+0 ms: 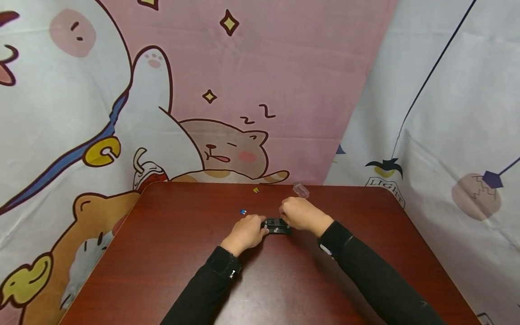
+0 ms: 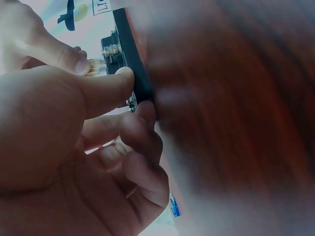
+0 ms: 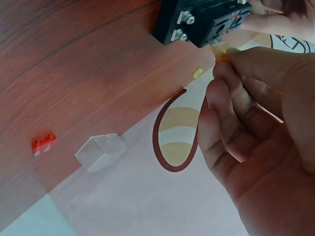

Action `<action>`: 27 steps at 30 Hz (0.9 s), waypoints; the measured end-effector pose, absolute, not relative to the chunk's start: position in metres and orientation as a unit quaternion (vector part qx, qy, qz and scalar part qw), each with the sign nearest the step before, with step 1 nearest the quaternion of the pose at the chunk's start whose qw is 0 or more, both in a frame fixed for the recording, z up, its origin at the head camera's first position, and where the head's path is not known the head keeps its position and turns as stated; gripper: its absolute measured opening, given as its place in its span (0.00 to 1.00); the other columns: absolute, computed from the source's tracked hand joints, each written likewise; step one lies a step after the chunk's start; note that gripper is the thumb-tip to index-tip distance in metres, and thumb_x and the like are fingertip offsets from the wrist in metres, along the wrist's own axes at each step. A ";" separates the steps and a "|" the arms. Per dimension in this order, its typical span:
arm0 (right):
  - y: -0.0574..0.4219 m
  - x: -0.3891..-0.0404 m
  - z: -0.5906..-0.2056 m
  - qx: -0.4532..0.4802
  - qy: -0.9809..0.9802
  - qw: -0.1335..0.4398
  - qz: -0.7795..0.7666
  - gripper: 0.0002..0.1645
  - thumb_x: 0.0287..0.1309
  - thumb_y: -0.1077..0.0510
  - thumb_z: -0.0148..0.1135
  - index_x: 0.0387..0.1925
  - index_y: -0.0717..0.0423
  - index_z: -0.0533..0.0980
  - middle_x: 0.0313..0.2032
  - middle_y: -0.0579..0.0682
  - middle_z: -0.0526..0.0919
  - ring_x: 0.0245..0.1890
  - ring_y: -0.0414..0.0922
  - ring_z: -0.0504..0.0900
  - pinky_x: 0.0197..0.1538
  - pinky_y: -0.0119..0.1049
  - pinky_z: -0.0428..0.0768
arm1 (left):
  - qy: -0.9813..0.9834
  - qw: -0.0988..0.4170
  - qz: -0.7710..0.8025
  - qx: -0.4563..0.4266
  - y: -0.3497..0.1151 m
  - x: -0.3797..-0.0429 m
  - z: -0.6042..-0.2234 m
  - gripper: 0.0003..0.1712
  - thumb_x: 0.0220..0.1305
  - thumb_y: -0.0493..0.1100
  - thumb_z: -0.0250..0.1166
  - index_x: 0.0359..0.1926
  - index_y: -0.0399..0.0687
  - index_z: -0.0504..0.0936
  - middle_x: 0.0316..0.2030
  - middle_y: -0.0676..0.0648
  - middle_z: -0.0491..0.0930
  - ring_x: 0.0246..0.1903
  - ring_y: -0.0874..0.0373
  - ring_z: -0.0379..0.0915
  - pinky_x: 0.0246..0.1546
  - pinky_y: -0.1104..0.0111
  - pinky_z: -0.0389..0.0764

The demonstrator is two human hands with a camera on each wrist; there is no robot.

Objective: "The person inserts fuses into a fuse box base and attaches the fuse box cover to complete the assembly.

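A black fuse block (image 1: 278, 229) with metal screw terminals lies on the table. My left hand (image 1: 246, 232) grips its left end, the thumb on top and a finger at its edge in the left wrist view. At the block's other end, my right hand (image 1: 304, 215) pinches an orange blade fuse (image 3: 221, 55) between thumb and index finger. The fuse's prongs point at a slot in the block; how deep they sit I cannot tell. A blue blade fuse (image 1: 243, 211) lies beyond my left hand, and a yellow one (image 1: 255, 190) sits near the far edge.
A clear plastic cover (image 1: 301, 190) lies by the table's far edge, beyond my right hand. The right wrist view also has a red blade fuse (image 3: 44, 143) on the brown table (image 1: 195, 280). Behind the table hangs a cartoon-printed cloth (image 1: 308, 90).
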State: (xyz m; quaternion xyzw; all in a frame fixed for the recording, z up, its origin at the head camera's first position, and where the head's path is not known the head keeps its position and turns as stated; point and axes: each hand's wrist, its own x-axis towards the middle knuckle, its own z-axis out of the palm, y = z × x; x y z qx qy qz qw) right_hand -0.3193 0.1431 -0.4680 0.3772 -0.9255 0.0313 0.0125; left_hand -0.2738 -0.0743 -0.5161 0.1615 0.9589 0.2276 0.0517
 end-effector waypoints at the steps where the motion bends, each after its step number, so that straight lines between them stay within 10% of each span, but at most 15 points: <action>1: 0.143 -0.319 -0.469 0.378 -0.925 0.010 0.028 0.07 0.71 0.60 0.73 0.34 0.51 0.90 0.30 0.44 0.85 0.32 0.40 0.80 0.43 0.41 0.86 | 0.959 0.051 0.228 0.162 -0.074 -0.274 -0.516 0.24 0.77 0.49 0.72 0.68 0.47 0.85 0.61 0.41 0.88 0.57 0.42 0.87 0.56 0.46 0.87; 27: 0.147 -0.318 -0.475 0.375 -0.925 0.020 0.053 0.07 0.69 0.61 0.72 0.33 0.51 0.89 0.29 0.43 0.83 0.31 0.40 0.79 0.40 0.41 0.83 | 0.957 0.055 0.233 0.162 -0.074 -0.275 -0.516 0.23 0.76 0.48 0.73 0.67 0.47 0.86 0.60 0.41 0.88 0.56 0.43 0.87 0.56 0.46 0.86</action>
